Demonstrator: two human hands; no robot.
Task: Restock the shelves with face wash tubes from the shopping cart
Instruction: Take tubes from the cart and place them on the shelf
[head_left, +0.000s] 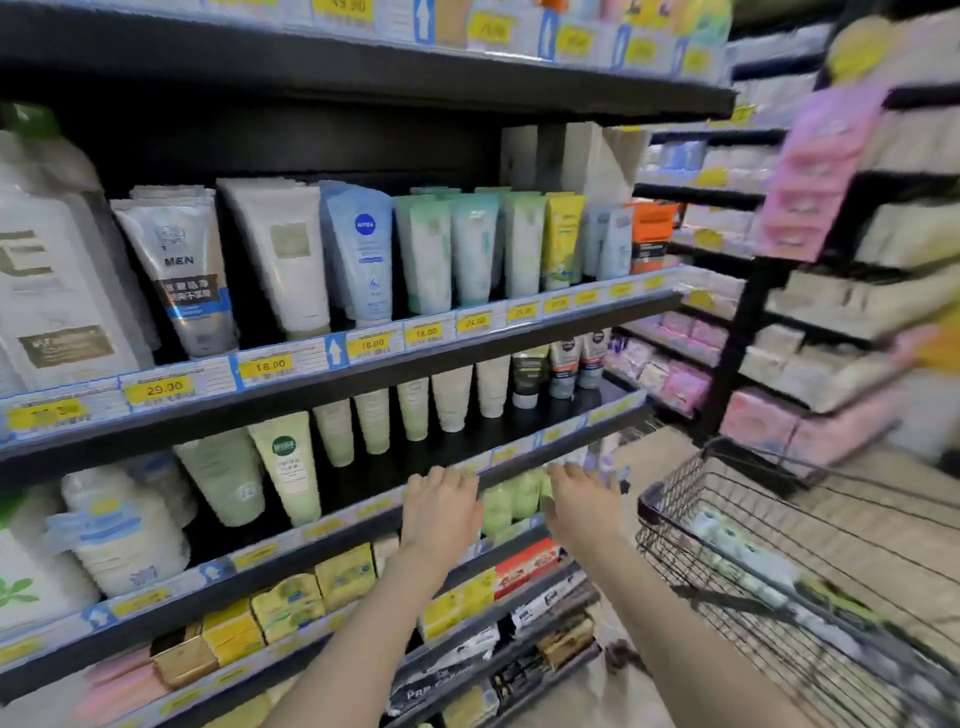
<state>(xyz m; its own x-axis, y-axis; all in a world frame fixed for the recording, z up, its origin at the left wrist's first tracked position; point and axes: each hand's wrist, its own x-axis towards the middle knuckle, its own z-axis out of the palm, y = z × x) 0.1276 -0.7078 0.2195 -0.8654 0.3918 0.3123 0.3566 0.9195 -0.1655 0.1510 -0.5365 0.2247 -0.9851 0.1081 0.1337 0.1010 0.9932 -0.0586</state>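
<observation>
Both hands out in front, lower centre of frame, palms down, backs to camera. Left hand (441, 506) has fingers straight and relaxed, tips at the front edge of the third shelf (363, 512); holds nothing. Right hand (584, 501) likewise flat w/ fingers extended, tips at the same shelf edge just right of the left; nothing in it. Frame is motion-blurred, so contact w/ the shelf lip cannot be told.

Face wash tubes in cart (748, 556): white/green, lying in the wire shopping cart (675, 499) at lower right, well apart from both hands, right of the right forearm. Pale green tubes (511, 499) stand on the shelf below, seen between the two hands, just beyond the fingertips.

Above the hands, mid frame: row of pale cream tubes (415, 408) standing cap-down, w/ bare black shelf in front of them. Next shelf up: mixed tubes, incl. a blue-white Nivea tube (363, 249) and a grey "MEN" tube (184, 275), yellow price tags (267, 365) along the lips. Large white bottles (52, 260) at far left. Yellow boxes (291, 605) on the lower shelf, lower left.

Right side of frame: second aisle rack w/ pink and white packs (810, 197), blurred. Floor pale, tiled.
</observation>
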